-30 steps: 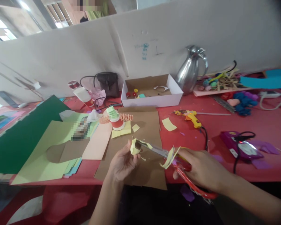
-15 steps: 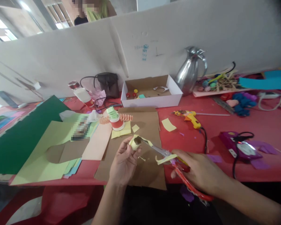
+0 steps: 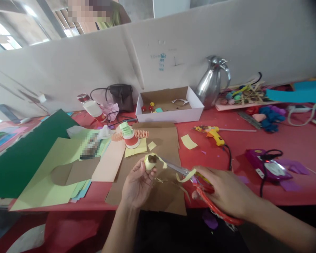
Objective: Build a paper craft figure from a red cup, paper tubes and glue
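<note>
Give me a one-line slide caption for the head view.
Left hand holds a pale-yellow paper piece; right hand cuts it with red-handled scissors.

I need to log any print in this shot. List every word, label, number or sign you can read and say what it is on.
None can be read.
Blue mark on the cardboard partition: writing or a stamp, too small and blurred to read.
Faint pen strokes beside it, also on the partition: not legible.
Bottle with a white label: no readable print.
Yellow glue gun: no readable print.
</note>
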A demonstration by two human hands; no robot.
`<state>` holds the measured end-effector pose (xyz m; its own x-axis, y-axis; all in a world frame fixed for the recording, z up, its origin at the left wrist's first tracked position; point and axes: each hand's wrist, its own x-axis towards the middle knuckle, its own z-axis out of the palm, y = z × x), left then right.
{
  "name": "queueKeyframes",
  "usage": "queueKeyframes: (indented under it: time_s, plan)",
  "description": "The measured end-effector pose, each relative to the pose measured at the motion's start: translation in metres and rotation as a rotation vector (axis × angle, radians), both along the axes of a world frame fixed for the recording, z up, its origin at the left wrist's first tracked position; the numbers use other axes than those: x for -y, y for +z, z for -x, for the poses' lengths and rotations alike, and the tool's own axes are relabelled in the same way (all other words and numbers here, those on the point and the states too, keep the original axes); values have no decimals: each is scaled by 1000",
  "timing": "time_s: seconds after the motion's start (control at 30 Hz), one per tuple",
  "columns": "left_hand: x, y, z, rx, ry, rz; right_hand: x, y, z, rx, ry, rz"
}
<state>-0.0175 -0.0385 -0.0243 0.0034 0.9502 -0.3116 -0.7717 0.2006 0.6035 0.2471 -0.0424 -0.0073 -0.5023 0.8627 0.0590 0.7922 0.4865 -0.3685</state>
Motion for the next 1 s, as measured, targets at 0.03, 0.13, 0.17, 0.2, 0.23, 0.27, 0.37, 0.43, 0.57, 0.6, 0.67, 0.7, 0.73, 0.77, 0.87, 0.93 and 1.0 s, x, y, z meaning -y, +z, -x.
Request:
queueKeyframes:
  time_s: [0.03, 0.13, 0.17, 0.2, 0.23, 0.27, 0.37, 0.43, 0.57, 0.6, 0.67, 0.7, 0.73, 0.77, 0.87, 0.93, 1.0]
  plan:
    - [0, 1, 0, -1, -4, 2, -1, 0, 1, 4, -2, -2]
    - [-1, 3, 1, 16, -24, -5, -2, 1, 3, -26, 14, 14]
    - [-1, 3, 1, 23, -30, -2, -2, 1, 3, -38, 27, 19]
    - [-1, 4, 2, 30, -32, 7, -1, 1, 3, -44, 40, 9]
    - [-1, 4, 3, 38, -35, 21, -1, 0, 3, -42, 51, -14]
    - [-2, 5, 4, 46, -39, 36, 0, -1, 3, -32, 59, -46]
    - [-2, 6, 4, 57, -62, 73, 2, -6, 3, 20, 61, -122]
    - [-2, 6, 2, 47, -35, 72, 3, -8, 2, 36, 55, -105]
    - [-1, 8, 0, 15, 51, 33, 4, -7, 2, -32, 57, -20]
    - [-2, 9, 1, 8, 50, 22, 3, -6, 3, -41, 52, 0]
    - [-3, 10, 4, -5, 31, -1, 2, -3, 4, -37, 33, 36]
    - [-3, 10, 6, -11, 22, -10, 1, -2, 4, -31, 26, 49]
    - [-4, 11, 8, -16, 13, -15, 1, 0, 5, -27, 20, 57]
    - [-4, 11, 9, -22, 6, -15, 0, 1, 6, -25, 16, 59]
    - [-5, 10, 12, -46, -1, -1, -2, 3, 7, -36, 15, 91]
    - [-6, 10, 14, -46, 2, 10, -3, 5, 7, -58, 19, 131]
    - [-6, 9, 14, -30, 1, 19, -4, 6, 7, -78, 19, 136]
